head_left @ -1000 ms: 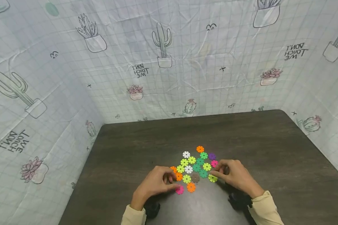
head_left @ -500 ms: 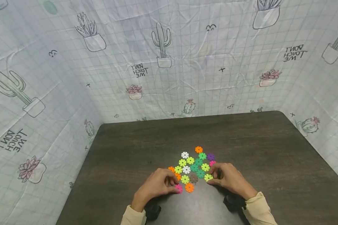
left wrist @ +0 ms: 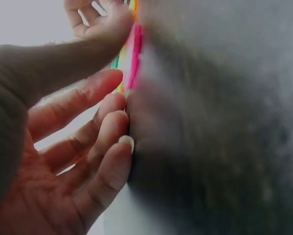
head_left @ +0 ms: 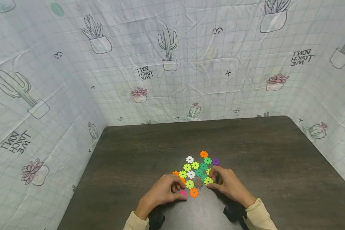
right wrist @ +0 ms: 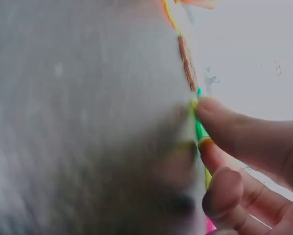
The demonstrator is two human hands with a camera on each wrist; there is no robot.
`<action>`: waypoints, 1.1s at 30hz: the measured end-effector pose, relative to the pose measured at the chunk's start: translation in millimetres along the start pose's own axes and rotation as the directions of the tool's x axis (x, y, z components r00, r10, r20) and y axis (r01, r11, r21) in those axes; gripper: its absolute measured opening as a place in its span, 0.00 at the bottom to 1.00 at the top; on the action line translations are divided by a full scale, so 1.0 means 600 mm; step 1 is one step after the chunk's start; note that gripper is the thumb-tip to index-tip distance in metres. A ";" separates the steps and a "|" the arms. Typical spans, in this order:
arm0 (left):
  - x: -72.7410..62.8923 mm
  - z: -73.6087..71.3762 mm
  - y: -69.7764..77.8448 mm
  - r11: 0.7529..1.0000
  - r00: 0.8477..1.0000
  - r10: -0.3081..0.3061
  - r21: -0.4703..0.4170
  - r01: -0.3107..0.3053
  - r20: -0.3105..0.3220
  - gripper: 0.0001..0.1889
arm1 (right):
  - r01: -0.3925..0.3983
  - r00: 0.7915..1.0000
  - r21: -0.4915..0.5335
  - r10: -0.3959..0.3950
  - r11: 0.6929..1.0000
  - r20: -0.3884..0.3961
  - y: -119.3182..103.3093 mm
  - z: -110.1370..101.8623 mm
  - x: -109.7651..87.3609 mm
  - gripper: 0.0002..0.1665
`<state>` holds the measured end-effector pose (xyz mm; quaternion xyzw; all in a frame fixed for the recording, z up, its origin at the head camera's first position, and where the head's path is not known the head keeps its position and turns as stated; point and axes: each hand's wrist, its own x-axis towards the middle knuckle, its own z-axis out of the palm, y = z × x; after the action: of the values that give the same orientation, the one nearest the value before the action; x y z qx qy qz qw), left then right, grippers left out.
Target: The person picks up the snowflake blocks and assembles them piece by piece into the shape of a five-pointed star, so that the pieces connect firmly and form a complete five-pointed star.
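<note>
Flat notched plastic building discs lie in a cluster on the dark table (head_left: 138, 153). My left hand (head_left: 164, 191) is at the near left of the cluster, thumb and forefinger at opposite edges of a pink disc (head_left: 183, 193); the left wrist view shows this pink disc (left wrist: 135, 56) edge-on between them. At the right side, my right hand (head_left: 230, 185) pinches a yellow-green disc (head_left: 208, 180) by its edges, close beside the brown disc (head_left: 198, 183). Its fingers partly cover another yellow-green disc and a pink one behind.
Near the hands lies an orange disc (head_left: 194, 193). White (head_left: 191, 174), green (head_left: 203, 166), purple (head_left: 216, 162) and further orange (head_left: 203, 154) discs make up the rest of the cluster. A printed cloth (head_left: 189, 80) hangs around the table's back and sides.
My right hand has slid the yellow-green disc left, up toward the brown one. My left hand has stayed at the pink disc, its thumb now over the near edge.
</note>
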<state>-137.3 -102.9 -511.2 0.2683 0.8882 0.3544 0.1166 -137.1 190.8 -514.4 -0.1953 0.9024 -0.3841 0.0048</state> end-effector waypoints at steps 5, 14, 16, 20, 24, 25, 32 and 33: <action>-0.006 -0.001 0.000 1.000 0.999 -0.006 0.027 0.005 0.043 0.14 | -0.033 0.999 0.025 0.033 0.999 0.004 -0.005 0.014 0.002 0.14; 0.000 0.012 0.000 0.984 0.995 0.026 -0.172 -0.043 -0.096 0.09 | -0.052 0.998 0.152 0.054 0.987 -0.012 -0.024 0.029 0.010 0.14; 0.005 0.013 0.002 0.965 0.987 0.016 -0.255 -0.058 -0.161 0.06 | -0.052 0.999 0.223 0.054 0.973 -0.005 -0.031 0.028 0.014 0.13; 0.016 0.006 0.011 0.922 0.968 -0.022 -0.379 -0.077 -0.251 0.02 | -0.060 0.998 0.345 0.060 0.937 0.010 -0.045 0.027 0.021 0.11; 0.024 -0.001 0.023 0.907 0.962 -0.011 -0.408 -0.106 -0.273 0.03 | -0.040 0.999 0.416 0.049 0.908 -0.011 -0.056 0.026 0.028 0.11; 0.025 -0.002 0.026 0.906 0.962 -0.001 -0.408 -0.115 -0.274 0.04 | -0.030 0.999 0.426 0.044 0.904 -0.022 -0.059 0.026 0.029 0.10; 0.027 -0.008 0.036 0.917 0.938 0.066 -0.349 -0.191 -0.340 0.04 | 0.002 0.999 0.506 0.018 0.863 -0.034 -0.070 0.022 0.034 0.11; 0.027 -0.008 0.036 0.915 0.932 0.074 -0.347 -0.204 -0.354 0.04 | -0.009 0.999 0.519 0.024 0.855 -0.023 -0.072 0.021 0.033 0.11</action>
<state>-143.9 -83.5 -492.8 0.2402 0.7882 0.5665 -0.0120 -138.6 148.0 -490.6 -0.1736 0.7672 -0.6157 0.0477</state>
